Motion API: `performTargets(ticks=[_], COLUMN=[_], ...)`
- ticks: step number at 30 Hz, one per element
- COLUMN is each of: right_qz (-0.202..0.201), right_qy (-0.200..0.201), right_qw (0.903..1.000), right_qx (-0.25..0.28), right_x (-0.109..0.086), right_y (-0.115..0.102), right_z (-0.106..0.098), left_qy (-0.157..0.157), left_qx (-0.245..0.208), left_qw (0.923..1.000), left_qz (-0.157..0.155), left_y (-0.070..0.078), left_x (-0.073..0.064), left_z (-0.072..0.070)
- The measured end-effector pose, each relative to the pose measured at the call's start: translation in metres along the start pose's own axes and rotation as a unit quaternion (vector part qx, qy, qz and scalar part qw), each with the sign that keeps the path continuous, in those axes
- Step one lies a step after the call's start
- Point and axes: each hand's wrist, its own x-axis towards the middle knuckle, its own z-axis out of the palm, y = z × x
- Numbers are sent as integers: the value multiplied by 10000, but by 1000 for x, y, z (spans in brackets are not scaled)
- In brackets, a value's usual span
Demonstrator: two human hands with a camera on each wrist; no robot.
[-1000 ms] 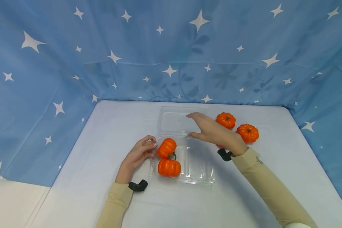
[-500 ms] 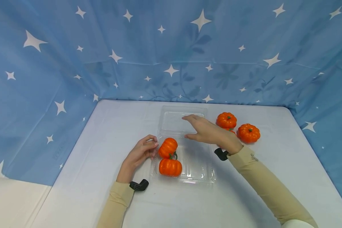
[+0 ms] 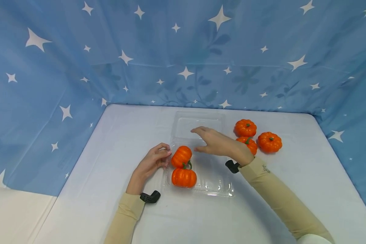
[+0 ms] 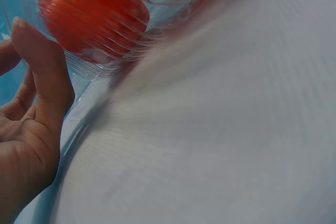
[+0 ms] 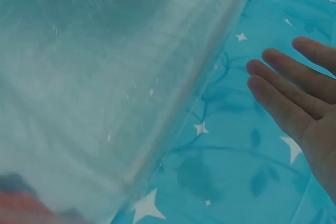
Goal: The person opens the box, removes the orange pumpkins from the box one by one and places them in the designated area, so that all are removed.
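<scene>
A clear plastic clamshell box (image 3: 213,194) lies unfolded on the table, its lid (image 3: 183,118) laid back toward the far edge. Two small orange pumpkins, the rear one (image 3: 181,157) tilted and the front one (image 3: 184,178), sit in the left half of its base. My left hand (image 3: 152,161) holds the base's left rim, thumb and fingers at the plastic; in the left wrist view that thumb (image 4: 47,72) overlaps the ribbed side wall. Over the far part of the base hovers my right hand (image 3: 216,142), holding nothing, its fingers (image 5: 283,72) extended and spread.
To the right of the box sit more pumpkins: one at the back (image 3: 245,128), one farther right (image 3: 269,142), and one (image 3: 248,145) partly behind the right wrist. A blue star-patterned curtain (image 3: 158,51) hangs behind the white table (image 3: 116,135).
My right hand has shifted left and slightly nearer over the box, baring more of the pumpkin behind its wrist. The left hand keeps its place at the rim.
</scene>
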Motion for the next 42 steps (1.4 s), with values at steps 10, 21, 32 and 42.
performTargets(ticks=[10,21,32,42], right_qz=[-213,-467,-447,-479], right_qy=[-172,-393,-773,-1025], right_qw=[9994,9979,9960,9934], right_qx=[-228,-195,-75,-192], right_x=[17,28,26,24], right_y=[-5,-15,-25,-34], right_z=[12,10,12,18], left_qy=[-99,-166,-282,-191], left_qx=[37,-105,-93,-99], left_qw=[9999,9998,9995,9997], left_qz=[-24,5,74,67], left_y=[-1,4,1,3], left_x=[0,-1,1,0], left_z=[-2,0,1,3])
